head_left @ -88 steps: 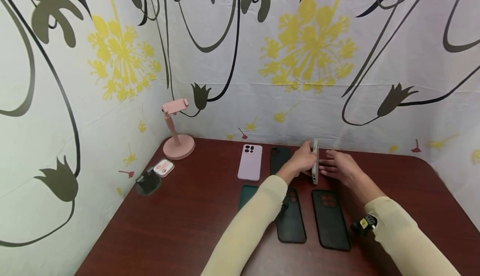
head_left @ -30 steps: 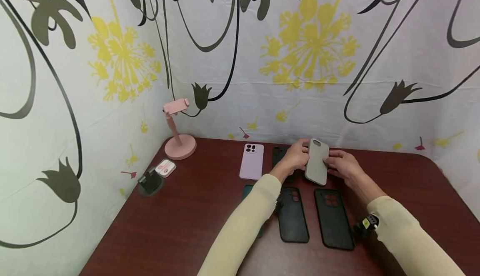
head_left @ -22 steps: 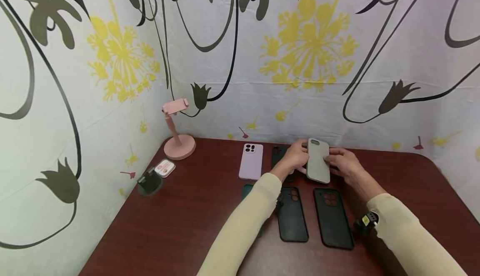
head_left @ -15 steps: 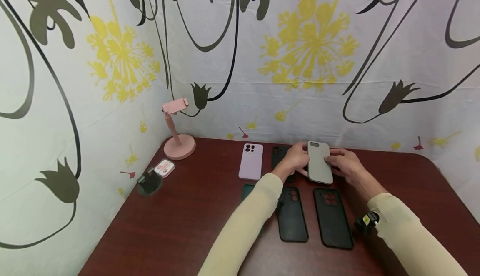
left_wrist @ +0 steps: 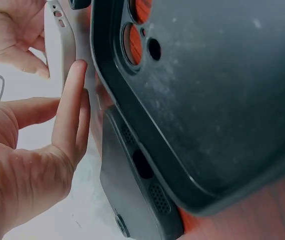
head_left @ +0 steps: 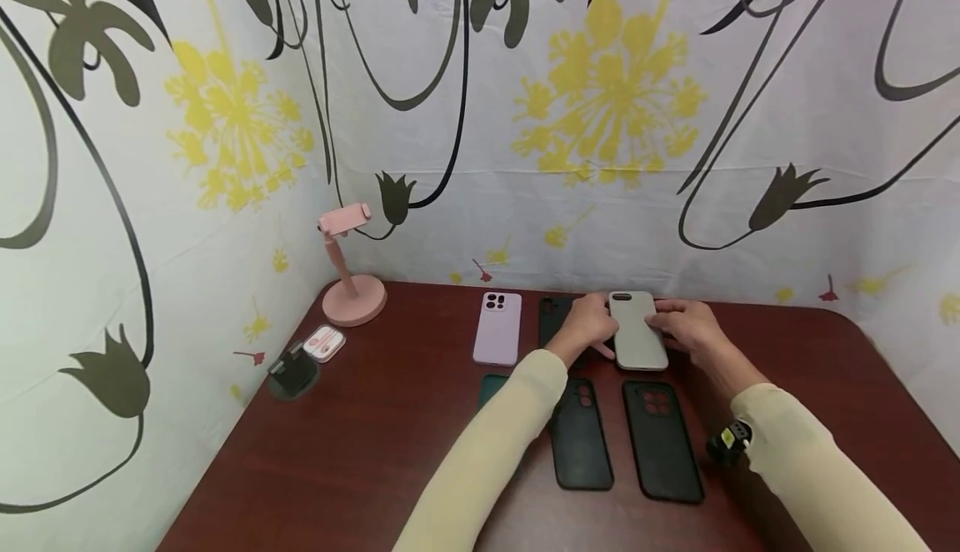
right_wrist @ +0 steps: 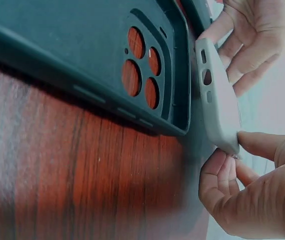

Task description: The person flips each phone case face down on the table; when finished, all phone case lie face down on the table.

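A light grey phone case (head_left: 636, 335) lies back up, close to the table at the back, with its camera cutout toward the wall. My left hand (head_left: 590, 320) holds its left edge, the thumb stretched along the lower side. On the opposite edge my right hand (head_left: 686, 327) pinches it between thumb and fingers. The port holes along the end of the grey case (right_wrist: 207, 77) face me in the right wrist view. Left of it is a black phone case (head_left: 553, 318), partly hidden by my left hand. Two more black cases (head_left: 581, 435) (head_left: 662, 442) lie in front.
A lilac phone case (head_left: 497, 328) is farther left, and a dark green case (head_left: 492, 385) shows partly under my left sleeve. Toward the left edge stand a pink phone stand (head_left: 352, 298), a small white case (head_left: 325, 343) and a dark clear-based object (head_left: 293, 371). Patterned cloth hangs behind.
Earlier the left hand held the grey case upright, edge-on, with the right hand spread beside it. It has since turned back up and tilted down flat, with both hands on its edges.
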### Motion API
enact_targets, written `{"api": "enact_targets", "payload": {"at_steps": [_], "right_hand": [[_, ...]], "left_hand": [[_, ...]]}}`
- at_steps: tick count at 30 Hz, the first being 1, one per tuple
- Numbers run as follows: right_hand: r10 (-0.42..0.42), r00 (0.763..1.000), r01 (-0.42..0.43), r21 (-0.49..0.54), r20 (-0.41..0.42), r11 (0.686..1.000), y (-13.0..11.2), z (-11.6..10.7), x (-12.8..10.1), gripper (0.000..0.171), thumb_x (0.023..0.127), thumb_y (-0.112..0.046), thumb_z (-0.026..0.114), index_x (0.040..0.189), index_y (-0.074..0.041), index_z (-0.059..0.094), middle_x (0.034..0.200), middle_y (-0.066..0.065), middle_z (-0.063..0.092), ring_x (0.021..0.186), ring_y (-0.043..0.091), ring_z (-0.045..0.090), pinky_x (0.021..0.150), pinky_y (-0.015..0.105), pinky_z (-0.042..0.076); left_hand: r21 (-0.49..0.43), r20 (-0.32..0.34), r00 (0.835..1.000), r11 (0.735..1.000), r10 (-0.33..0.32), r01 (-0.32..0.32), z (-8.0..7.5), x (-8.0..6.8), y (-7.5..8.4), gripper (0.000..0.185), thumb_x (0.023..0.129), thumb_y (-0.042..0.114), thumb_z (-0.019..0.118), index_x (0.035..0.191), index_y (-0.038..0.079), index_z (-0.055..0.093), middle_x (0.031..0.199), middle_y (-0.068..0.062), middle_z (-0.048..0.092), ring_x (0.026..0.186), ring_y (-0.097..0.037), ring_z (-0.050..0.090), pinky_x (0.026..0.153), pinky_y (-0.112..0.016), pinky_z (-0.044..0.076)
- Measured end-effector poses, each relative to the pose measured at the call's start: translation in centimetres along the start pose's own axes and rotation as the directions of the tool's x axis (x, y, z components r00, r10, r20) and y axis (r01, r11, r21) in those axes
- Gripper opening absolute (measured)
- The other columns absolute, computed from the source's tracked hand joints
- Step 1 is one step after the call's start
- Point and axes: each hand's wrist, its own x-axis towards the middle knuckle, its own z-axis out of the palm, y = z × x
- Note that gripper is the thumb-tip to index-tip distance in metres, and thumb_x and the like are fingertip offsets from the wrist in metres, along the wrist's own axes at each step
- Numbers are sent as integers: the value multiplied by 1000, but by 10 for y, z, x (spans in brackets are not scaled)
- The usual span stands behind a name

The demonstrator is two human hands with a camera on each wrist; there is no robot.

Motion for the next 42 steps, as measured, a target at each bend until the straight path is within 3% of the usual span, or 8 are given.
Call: {"api": "enact_targets", "payload": {"at_steps": [7, 13, 17, 21, 26, 31, 37, 42], "right_hand": [[-31, 999, 30, -74, -19, 997, -1, 4, 3, 58, 107, -25, 59, 155, 7, 46, 152, 32, 50, 135, 42, 58, 102, 48, 61], [-59, 997, 52, -145, -45, 988, 1, 6, 2, 58, 107, -25, 59, 152, 8, 48, 147, 35, 54, 127, 44, 64, 95, 46, 64], [-62, 997, 56, -155, -38, 986, 3, 6, 1, 58, 107, -26, 59, 152, 9, 48, 145, 35, 55, 123, 44, 67, 92, 45, 65], [-65, 997, 56, -168, -51, 984, 2, 7, 2, 59, 106, -25, 58, 154, 7, 46, 148, 35, 53, 126, 45, 65, 91, 45, 65], [-83, 994, 69, -198, -65, 978, 1, 8, 3, 59, 106, -24, 59, 154, 7, 46, 149, 36, 52, 125, 46, 65, 91, 46, 65], [-98, 993, 79, -227, -70, 971, 4, 9, 4, 58, 105, -24, 60, 152, 7, 48, 147, 37, 54, 120, 44, 68, 89, 45, 66], [-111, 992, 93, -241, -59, 966, 6, 10, 5, 57, 105, -24, 61, 151, 7, 49, 144, 37, 57, 111, 39, 72, 85, 42, 66], [-113, 992, 96, -240, -60, 966, 8, 9, 5, 56, 104, -22, 61, 151, 7, 50, 143, 37, 58, 112, 40, 71, 85, 41, 66]], "left_hand": [[96, -14, 1000, 995, -11, 13, -1, 7, 0, 51, 98, -6, 57, 146, 10, 60, 98, -15, 66, 67, -33, 74, 59, -38, 66], [255, 0, 1000, 967, -7, 7, 7, 26, -4, 20, 95, -3, 58, 108, 10, 65, 66, -6, 47, 49, -22, 67, 45, -28, 57], [294, 7, 999, 955, -45, 41, 7, 22, 2, 40, 96, -2, 58, 135, 8, 62, 117, -12, 67, 53, -22, 67, 46, -28, 57], [309, 17, 997, 949, -77, 67, 9, 26, 1, 27, 96, 1, 61, 123, 6, 65, 164, -7, 40, 60, -21, 66, 51, -28, 60], [354, 7, 996, 932, -94, 86, 20, 53, -15, 21, 95, 6, 62, 115, 10, 66, 164, -4, 39, 63, -18, 66, 49, -28, 58], [316, 11, 996, 945, -91, 83, 9, 27, -1, 32, 98, 5, 64, 129, 6, 64, 162, -7, 41, 62, -21, 71, 53, -28, 62], [306, -9, 991, 944, -130, 127, 17, 43, -10, 64, 97, 7, 68, 156, 22, 50, 165, -2, 39, 68, -18, 68, 47, -28, 59], [266, -3, 992, 957, -124, 121, 10, 26, 2, 70, 98, 6, 69, 161, 23, 44, 167, -4, 39, 68, -18, 70, 51, -27, 61]]}}
